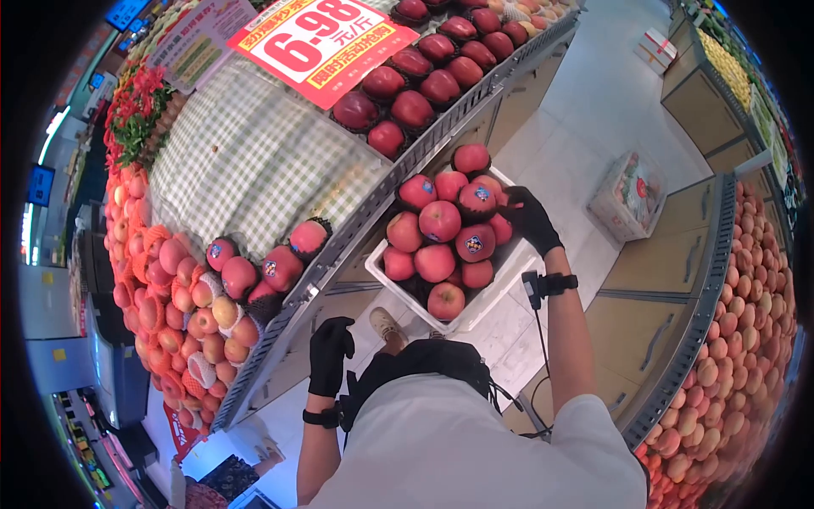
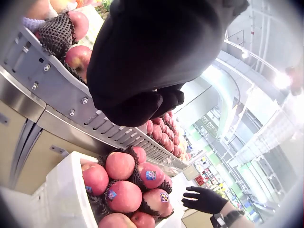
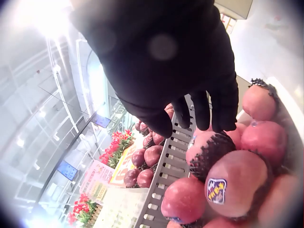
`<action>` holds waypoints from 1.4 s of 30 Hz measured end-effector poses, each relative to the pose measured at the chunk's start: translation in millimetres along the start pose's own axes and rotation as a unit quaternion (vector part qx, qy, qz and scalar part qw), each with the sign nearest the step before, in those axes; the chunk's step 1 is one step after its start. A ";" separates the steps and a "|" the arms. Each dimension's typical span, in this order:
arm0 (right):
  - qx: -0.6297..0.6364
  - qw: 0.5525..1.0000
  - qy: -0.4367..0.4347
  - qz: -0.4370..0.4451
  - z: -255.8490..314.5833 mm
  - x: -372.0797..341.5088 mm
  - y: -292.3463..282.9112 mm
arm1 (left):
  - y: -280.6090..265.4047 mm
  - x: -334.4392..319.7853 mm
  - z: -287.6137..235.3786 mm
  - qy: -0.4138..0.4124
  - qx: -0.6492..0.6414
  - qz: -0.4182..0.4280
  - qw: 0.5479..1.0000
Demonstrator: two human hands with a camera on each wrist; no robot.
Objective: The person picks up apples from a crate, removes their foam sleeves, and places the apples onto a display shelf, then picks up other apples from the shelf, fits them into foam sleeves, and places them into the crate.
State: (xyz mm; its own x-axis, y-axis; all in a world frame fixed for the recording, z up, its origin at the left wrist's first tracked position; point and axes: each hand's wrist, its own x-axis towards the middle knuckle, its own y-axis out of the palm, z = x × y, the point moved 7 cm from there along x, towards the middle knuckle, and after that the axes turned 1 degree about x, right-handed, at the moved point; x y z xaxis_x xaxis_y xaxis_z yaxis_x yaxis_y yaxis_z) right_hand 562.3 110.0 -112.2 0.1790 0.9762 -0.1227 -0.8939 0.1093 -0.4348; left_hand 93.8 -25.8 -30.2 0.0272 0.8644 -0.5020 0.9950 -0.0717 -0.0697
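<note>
A white crate [image 1: 507,285] [image 2: 64,197] holds a heap of red apples [image 1: 436,263] [image 2: 124,196] [image 3: 237,183], some with round stickers and dark net sleeves. My black-gloved right hand [image 1: 532,222] [image 2: 206,199] [image 3: 166,61] is at the heap's right side, its fingers spread and pointing down at the apples; whether they touch one cannot be told. Nothing is visible in its grasp. Beside the display stand, left of the crate, my gloved left hand [image 1: 331,356] [image 2: 152,57] hangs with fingers loosely bent and nothing held.
A slanted stand has a checked cloth [image 1: 246,153], several sleeved apples [image 1: 282,267], dark red apples [image 1: 413,110] and a price sign [image 1: 318,42]. Its slotted metal edge [image 1: 356,222] runs beside the crate. Another fruit stand [image 1: 721,339] is at right, a clear bin [image 1: 627,199] on the floor.
</note>
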 end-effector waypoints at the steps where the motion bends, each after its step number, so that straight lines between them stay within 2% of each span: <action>1: -0.005 1.000 0.021 0.011 3.6 11.3 -3.6 | 4.1 -1.9 -4.4 0.008 -0.003 -0.001 1.000; 2: -0.009 0.999 0.042 0.022 5.5 24.4 -5.6 | 7.1 -2.4 -6.8 0.016 -0.005 -0.002 1.000; 3: -0.043 0.999 -0.016 0.020 -4.9 45.9 -5.5 | 8.5 -1.6 -4.6 0.010 -0.018 -0.007 1.000; 7: -0.117 0.991 -0.044 0.038 -0.1 103.2 -1.3 | 8.7 2.5 3.3 -0.013 -0.041 -0.024 0.999; 10: -0.015 0.991 -0.083 0.099 -10.8 143.7 22.5 | 2.7 5.6 2.4 -0.022 -0.034 -0.038 0.998; 11: -0.046 0.989 -0.092 0.107 -20.4 157.7 29.7 | 0.8 6.4 1.4 -0.022 -0.032 -0.042 0.998; 14: -0.139 0.972 -0.109 0.152 -10.3 167.8 40.0 | -3.3 9.8 -3.5 -0.027 -0.047 -0.056 0.997; 17: -0.128 0.971 -0.101 0.175 -26.1 179.1 54.8 | -9.1 12.3 -1.5 -0.049 -0.054 -0.079 0.994; 20: -0.156 0.962 -0.161 0.159 -27.4 188.5 63.3 | -12.2 14.1 -1.5 -0.057 -0.056 -0.087 0.993; 23: -0.100 0.962 -0.131 0.219 -1.7 187.9 67.5 | -14.8 14.6 -3.5 -0.061 -0.053 -0.095 0.992; 26: -0.067 0.978 -0.062 0.188 7.2 182.1 62.2 | -17.3 15.9 -3.2 -0.060 -0.067 -0.097 0.991; 29: -0.131 0.977 -0.116 0.126 -4.5 187.7 58.2 | -19.4 18.2 -4.7 -0.058 -0.063 -0.094 0.992; 35: -0.119 0.982 -0.117 0.084 23.6 172.1 32.7 | -25.8 22.8 -6.9 -0.041 -0.063 -0.076 0.994; 39: -0.158 0.976 -0.148 -0.022 39.9 162.1 -1.2 | -30.5 27.2 -1.9 -0.036 -0.060 -0.056 0.996; 42: -0.080 0.989 -0.121 -0.024 51.2 148.5 -23.3 | -30.7 30.6 -0.1 -0.038 -0.068 -0.042 0.996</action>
State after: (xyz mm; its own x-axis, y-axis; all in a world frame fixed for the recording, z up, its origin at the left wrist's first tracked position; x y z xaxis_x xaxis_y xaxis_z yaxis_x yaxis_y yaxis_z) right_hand 588.6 262.0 -74.6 0.0989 0.9890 0.1101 -0.8073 0.1445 -0.5722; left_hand 64.2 2.9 -43.4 -0.0585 0.8245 -0.5629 0.9975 0.0712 0.0006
